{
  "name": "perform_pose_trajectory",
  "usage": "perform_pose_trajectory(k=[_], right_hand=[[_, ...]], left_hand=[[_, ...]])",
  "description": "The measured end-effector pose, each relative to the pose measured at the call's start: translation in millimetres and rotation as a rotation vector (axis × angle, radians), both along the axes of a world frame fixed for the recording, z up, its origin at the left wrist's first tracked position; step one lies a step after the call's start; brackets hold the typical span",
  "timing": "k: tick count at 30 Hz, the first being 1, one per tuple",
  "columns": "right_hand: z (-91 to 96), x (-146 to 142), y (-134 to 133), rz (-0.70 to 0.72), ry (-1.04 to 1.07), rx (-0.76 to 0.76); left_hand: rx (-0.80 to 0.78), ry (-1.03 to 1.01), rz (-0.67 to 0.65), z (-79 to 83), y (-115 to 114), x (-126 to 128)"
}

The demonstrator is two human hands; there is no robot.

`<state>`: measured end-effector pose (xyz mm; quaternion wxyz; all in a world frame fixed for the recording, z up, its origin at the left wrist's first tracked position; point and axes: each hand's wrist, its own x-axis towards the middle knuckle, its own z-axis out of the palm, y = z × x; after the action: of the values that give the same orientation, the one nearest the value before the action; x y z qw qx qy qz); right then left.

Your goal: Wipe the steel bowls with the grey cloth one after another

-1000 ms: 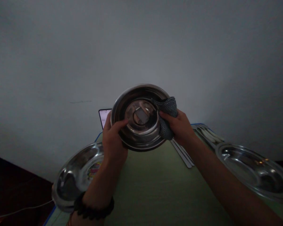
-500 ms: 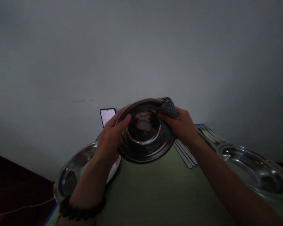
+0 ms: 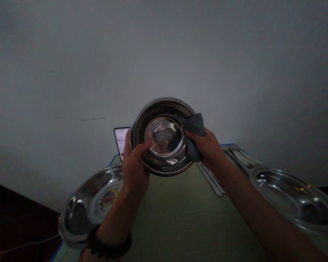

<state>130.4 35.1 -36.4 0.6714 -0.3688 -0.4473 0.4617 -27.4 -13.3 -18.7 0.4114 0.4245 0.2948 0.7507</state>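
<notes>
A shiny metal bowl (image 3: 164, 162) is held up above the table, tilted so its round base area faces me. My left hand (image 3: 135, 162) grips the bowl's left side, thumb lying over the metal and fingers behind the rim. At the right rim, my right hand (image 3: 207, 147) is closed on a dark grey woven cloth (image 3: 195, 125), which is folded over the bowl's edge. The right fingers behind the cloth are hidden. A dark beaded bracelet (image 3: 109, 245) circles my left wrist.
A large metal basin (image 3: 76, 207) with a yellow-and-red sticker stands left on the green table (image 3: 180, 218); another metal basin (image 3: 292, 200) stands right. A lit phone (image 3: 120, 140) leans on the wall. Flat metal strips (image 3: 213, 182) and pale-handled utensils (image 3: 243, 158) lie right.
The bowl has moved up and slightly left, and its face has tilted more squarely toward me. Both hands keep their hold. The left basin's sticker has come into view.
</notes>
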Motion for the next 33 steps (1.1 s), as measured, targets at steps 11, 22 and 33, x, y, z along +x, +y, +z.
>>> perform_pose_trajectory(k=[11,22,33], right_hand=[[16.8,20.0,-9.5,-0.048,-0.531,0.243],[15.7,14.0,-10.6,-0.161,-0.623,0.302],[15.9,14.5,-10.0,-0.156,-0.616,0.259]], left_hand=[[-0.34,0.122,-0.395,15.7,-6.1,-25.7],[-0.246,0.078,-0.344,16.6,-8.4,-20.1],[-0.293,0.096,-0.364,18.4,-8.3,-19.8]])
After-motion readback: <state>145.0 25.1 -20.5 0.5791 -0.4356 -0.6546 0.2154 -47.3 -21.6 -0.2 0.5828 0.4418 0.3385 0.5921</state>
